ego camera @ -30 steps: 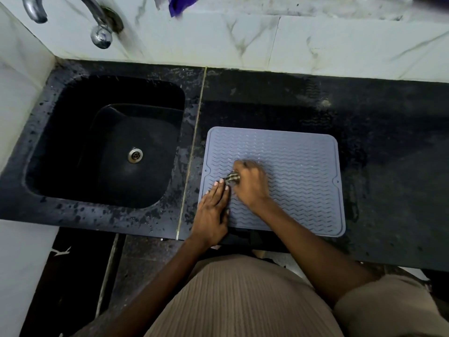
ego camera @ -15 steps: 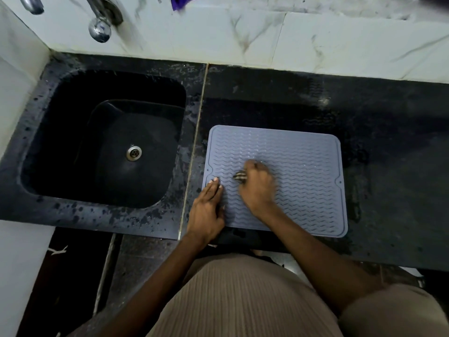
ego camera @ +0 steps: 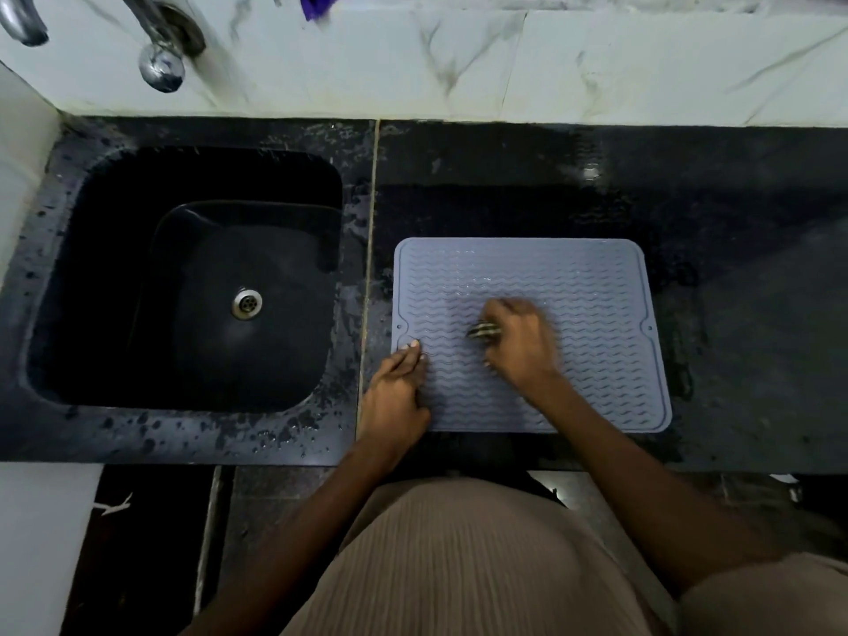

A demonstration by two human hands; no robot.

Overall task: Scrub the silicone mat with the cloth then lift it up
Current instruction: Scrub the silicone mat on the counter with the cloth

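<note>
Head view, the only one: grey-blue rectangular silicone mat with wavy ridges (ego camera: 573,277) lies flat on the black speckled stone counter (ego camera: 734,314), its left edge just beside the counter's pale seam, its near edge close to the counter's front edge. Right hand (ego camera: 521,344) sits on the mat left of centre, fingers curled round a small bunched striped cloth (ego camera: 482,331), of which only a dark-and-pale scrap shows at the knuckles; hand blurred, which suggests rubbing. Left hand (ego camera: 397,397) rests at the mat's near-left corner, fingers straight and together, tips pressed on the mat's left border, apparently pinning it down. Judgement on progress: scrubbing is in hand, around the mat's middle-left; faint wet sheen there, but how much of the surface is covered cannot be told. Lifting is not yet begun, as all four edges lie flat. Black square sink with steel drain (ego camera: 247,304) sits left of the seam, chrome tap (ego camera: 160,62) at the back wall. Writing: none readable; no brand or label visible on mat, cloth or tap.
</note>
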